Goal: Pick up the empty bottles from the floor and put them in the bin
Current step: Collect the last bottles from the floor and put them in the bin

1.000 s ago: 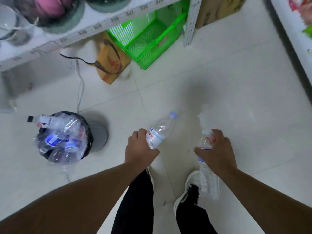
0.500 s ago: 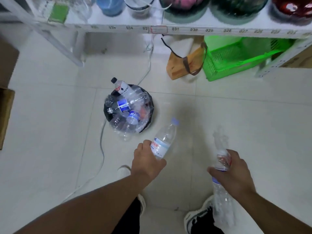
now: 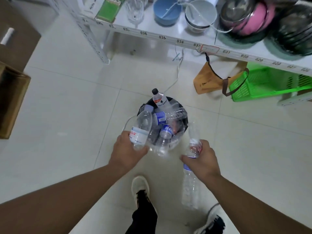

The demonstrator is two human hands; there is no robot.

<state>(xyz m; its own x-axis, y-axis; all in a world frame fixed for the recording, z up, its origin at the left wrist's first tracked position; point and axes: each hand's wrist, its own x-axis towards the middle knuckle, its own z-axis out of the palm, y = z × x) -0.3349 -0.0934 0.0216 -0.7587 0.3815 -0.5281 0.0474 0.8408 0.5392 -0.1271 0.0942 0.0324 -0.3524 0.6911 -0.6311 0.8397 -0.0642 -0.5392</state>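
From the head view, the left hand (image 3: pixel 125 153) is gripping a clear bottle (image 3: pixel 141 128) round its lower body, fingers and thumb curled about it, and holding it tilted with its pale blue cap pointing up over the near-left rim of the bin (image 3: pixel 184 123). The bottle's white label is carrying red characters, too blurred to read. The right hand (image 3: pixel 201 160) is clutching a crumpled clear bottle (image 3: pixel 190 183) round its middle, near a red and white label whose print cannot be made out; this bottle is hanging just beside the bin's near-right rim, one end toward the floor tiles (image 3: pixel 67 107).

The bin is standing on the floor in front of the shelf (image 3: pixel 168 38) and is piled over its rim with empty bottles, one black-capped bottle (image 3: pixel 159 99) sticking up at the far rim. The shelf's front edge is showing numbers, among them 036, 035, 034, 031 and 030.
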